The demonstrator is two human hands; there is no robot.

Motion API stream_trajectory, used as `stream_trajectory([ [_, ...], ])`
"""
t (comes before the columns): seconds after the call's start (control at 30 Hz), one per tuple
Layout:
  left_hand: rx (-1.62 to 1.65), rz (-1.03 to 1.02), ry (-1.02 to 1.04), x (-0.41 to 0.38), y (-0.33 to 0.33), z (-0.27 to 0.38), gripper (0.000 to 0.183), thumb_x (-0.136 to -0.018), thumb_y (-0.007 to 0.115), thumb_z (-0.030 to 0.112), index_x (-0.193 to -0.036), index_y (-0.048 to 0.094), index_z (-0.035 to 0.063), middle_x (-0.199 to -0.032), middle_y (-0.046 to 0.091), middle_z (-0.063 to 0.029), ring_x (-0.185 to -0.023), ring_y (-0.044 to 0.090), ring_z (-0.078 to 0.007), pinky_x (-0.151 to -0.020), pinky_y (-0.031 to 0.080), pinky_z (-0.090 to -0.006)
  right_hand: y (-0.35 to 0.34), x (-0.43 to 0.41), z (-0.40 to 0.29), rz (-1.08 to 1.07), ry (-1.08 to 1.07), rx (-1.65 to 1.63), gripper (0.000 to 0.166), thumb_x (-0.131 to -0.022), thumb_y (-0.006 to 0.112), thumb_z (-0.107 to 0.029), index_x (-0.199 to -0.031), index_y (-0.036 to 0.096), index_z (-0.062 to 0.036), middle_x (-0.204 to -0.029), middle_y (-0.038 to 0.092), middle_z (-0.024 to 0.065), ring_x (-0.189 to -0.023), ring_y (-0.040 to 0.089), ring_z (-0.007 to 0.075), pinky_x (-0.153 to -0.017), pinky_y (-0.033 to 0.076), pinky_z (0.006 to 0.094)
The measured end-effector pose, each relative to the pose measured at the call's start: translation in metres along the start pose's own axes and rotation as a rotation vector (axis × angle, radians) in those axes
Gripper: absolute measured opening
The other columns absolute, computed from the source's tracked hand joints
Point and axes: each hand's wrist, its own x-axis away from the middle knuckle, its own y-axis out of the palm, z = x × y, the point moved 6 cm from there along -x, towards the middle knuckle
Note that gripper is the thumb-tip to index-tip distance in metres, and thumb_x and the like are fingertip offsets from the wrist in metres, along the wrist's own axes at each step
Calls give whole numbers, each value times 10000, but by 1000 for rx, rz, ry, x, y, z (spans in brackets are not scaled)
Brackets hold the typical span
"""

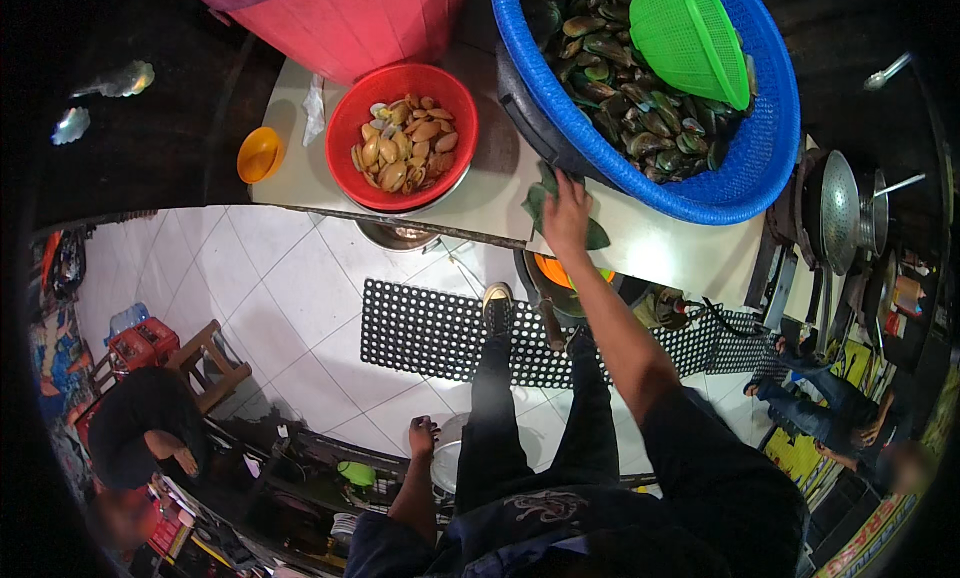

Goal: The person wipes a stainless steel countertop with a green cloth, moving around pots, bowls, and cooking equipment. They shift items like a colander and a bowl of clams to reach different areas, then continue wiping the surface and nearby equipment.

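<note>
My right hand (pixel 566 214) rests on a dark green cloth (pixel 536 203) on the countertop (pixel 487 203), fingers bent over its middle. Beside it stands a large blue plastic basket (pixel 761 184) of green mussels (pixel 645 120), its front rim just beyond my fingers. A bright green plastic strainer (pixel 682 37) lies tilted on the mussels. Left of the cloth, a red plastic colander (pixel 345 158) holds clams (pixel 401 142). My left hand (pixel 424 435) hangs low at my side, away from the counter; its fingers look curled, and whether it holds anything is unclear.
A pink tub (pixel 337 22) and an orange bowl (pixel 260 155) stand at the left. A perforated ladle (pixel 838 210) and pans are at the right. A black rubber mat (pixel 420 330) lies underfoot. A seated person (pixel 142 428) is at left, another person (pixel 840 420) at right.
</note>
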Motion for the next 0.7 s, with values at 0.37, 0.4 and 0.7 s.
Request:
stream_trajectory([
  [0.37, 97, -82, -6, 9, 22, -37, 296, -914, 540, 272, -1062, 498, 19, -823, 610, -102, -662, 612, -172, -478, 425, -270, -13, 92, -12, -663, -327, -145, 454, -731, 574, -7, -1182, 557, -56, -1138, 530, 136, -1055, 468, 331, -938, 386, 408],
  [0.4, 99, -79, -11, 10, 22, -32, 297, -917, 538, 272, -1060, 498, 15, -824, 609, -103, -665, 612, -173, -478, 426, -271, -20, 104, 2, -639, -242, -211, 430, -749, 564, -1, -1178, 554, -38, -1134, 538, 149, -1066, 481, 332, -947, 386, 401],
  [0.7, 91, -2, -62, 26, 2, -46, 278, -914, 535, 283, -1062, 501, 50, -853, 615, -100, -699, 609, -188, -539, 460, -312, 5, -2, -44, -71, -110, -168, 391, -819, 559, -71, -1208, 534, -43, -1179, 515, 148, -1094, 456, 344, -953, 337, 438],
])
